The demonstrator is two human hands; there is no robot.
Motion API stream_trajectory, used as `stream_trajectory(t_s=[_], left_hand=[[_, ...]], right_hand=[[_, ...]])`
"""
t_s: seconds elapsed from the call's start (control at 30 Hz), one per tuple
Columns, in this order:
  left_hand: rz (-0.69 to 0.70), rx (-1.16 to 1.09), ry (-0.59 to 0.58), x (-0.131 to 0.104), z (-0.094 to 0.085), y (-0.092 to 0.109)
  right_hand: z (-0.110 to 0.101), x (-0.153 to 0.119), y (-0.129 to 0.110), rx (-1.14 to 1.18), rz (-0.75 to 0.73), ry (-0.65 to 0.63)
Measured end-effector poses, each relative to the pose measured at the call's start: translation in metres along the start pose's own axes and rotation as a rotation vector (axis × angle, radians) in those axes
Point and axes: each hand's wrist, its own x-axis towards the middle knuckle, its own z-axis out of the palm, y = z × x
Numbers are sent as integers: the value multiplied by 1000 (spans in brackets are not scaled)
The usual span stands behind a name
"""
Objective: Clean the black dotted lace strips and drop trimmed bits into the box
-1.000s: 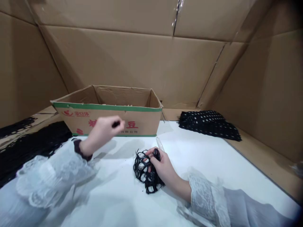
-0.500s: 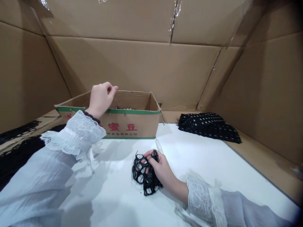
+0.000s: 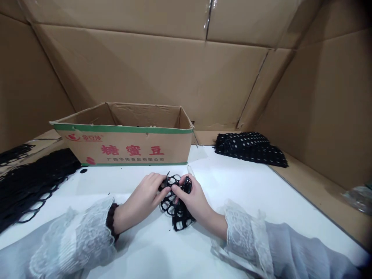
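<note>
Both of my hands are working close together over a white tabletop [image 3: 139,252], with a piece of black mesh [image 3: 181,217] at the centre of the clock face. The mesh is lying low in the middle of the view, bunched and crumpled, showing large round holes, and its lower end is spreading onto the table toward 6 o'clock.

My left hand [image 3: 147,193] is coming in from 8 o'clock, thumb and fingers closing in a pinch on the mesh's upper left edge. My right hand [image 3: 196,197] is reaching in from 4 o'clock and is gripping the upper right part, with a folded bit bunching up between thumb and fingers. My two thumb tips are almost meeting. I am wearing pale, lace-cuffed sleeves [image 3: 84,236], and a dark ruffled band [image 3: 112,221] is circling my left wrist.

Toward 11 o'clock an open cardboard box [image 3: 124,149] is standing, showing a green rim stripe and red Chinese characters. At 2 o'clock a black cloth with pale dots [image 3: 251,149] is lying folded. Between 9 and 10 o'clock a heap of black netting [image 3: 37,178] is spreading, and a small black disc [image 3: 83,171] is resting just beside it. A slim clear object [image 3: 190,170] is lying just beyond my right hand, toward 12 o'clock. Clear plastic [image 3: 360,198] is sitting far out at 3 o'clock. Brown cardboard walls [image 3: 151,69] are rising behind and at both sides.
</note>
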Motion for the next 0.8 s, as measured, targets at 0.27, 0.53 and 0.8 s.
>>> stream_trajectory(t_s=[0.27, 0.53, 0.8], left_hand=[[186, 410, 76, 3, -6, -9], [-216, 113, 303, 10, -15, -35], [-72, 34, 9, -4, -5, -9]], right_hand=[[-2, 1, 1, -77, -113, -50], [-5, 0, 0, 59, 200, -1], [-2, 1, -5, 5, 95, 40]])
